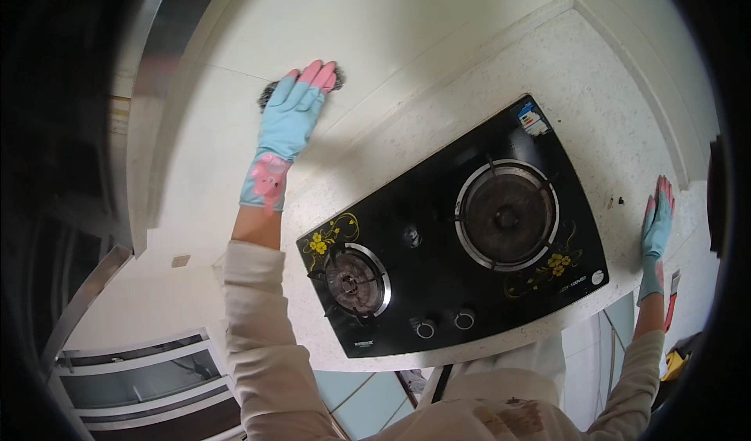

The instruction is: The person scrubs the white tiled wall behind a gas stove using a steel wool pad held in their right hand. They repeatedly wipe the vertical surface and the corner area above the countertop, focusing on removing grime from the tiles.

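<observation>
On the wall panel behind the stove, my left hand, in a light blue rubber glove with pink fingertips, presses a dark steel-wool scouring pad. The pad shows at both sides of the fingers. My right hand, in a matching glove, rests on the pale speckled countertop at the right and shows nothing in it; its fingers lie close together. Between my arms sits a black glass two-burner gas stove, with a large burner and a smaller burner.
A range hood's metal edge runs along the upper left. Small dark bits lie on the counter near my right hand. A raised ledge borders the counter's right side. A red-handled tool is beyond my right wrist.
</observation>
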Demonstrator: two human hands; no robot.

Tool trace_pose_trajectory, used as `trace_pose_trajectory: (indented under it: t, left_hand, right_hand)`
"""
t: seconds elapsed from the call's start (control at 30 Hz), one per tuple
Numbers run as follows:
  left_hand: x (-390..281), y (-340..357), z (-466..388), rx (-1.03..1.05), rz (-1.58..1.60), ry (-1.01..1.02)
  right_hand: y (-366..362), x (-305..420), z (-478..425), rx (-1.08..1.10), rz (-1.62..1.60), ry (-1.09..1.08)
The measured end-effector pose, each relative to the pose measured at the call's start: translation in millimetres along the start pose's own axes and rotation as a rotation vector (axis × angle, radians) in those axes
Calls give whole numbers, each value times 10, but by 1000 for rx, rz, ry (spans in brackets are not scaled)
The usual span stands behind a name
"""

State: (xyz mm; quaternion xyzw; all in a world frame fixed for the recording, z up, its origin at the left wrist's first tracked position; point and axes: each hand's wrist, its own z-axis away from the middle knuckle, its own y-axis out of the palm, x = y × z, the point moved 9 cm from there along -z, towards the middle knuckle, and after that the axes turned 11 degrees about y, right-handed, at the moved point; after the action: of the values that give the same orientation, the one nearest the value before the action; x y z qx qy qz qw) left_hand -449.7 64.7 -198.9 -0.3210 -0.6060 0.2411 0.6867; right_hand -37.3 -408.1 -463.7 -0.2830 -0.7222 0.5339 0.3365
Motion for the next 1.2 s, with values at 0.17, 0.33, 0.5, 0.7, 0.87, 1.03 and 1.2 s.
trace_pose_trajectory:
  t: [0.17,0.33,0.5,0.7,0.87,1.03,1.2]
  left_hand:
    - [788,-643,327,-143,-450,-443]
    - [631,-543,441,-166,-490,-392]
    - [455,-468,514,-160,-318,-292]
    - [611,-735,1377,-407,-728,-836]
    - [616,-675,1359,-791,-558,-1207]
    - [896,-924,281,-360,-679,-748]
    - [823,-735,367,-169,-525,-780]
  right_hand:
    - [-117,-100,36,-21,34,-3]
    - [-14,-35,-8,-29,18,-18]
    - [-51,-154,5,-54,28,-14]
    - [-1,-119,27,-49,11,-16]
    - [-79,-83,18,-57,46,-21]
    - [100,-1,11,-50,-30,-14]
    - [-55,-271,12,-73,9,-24]
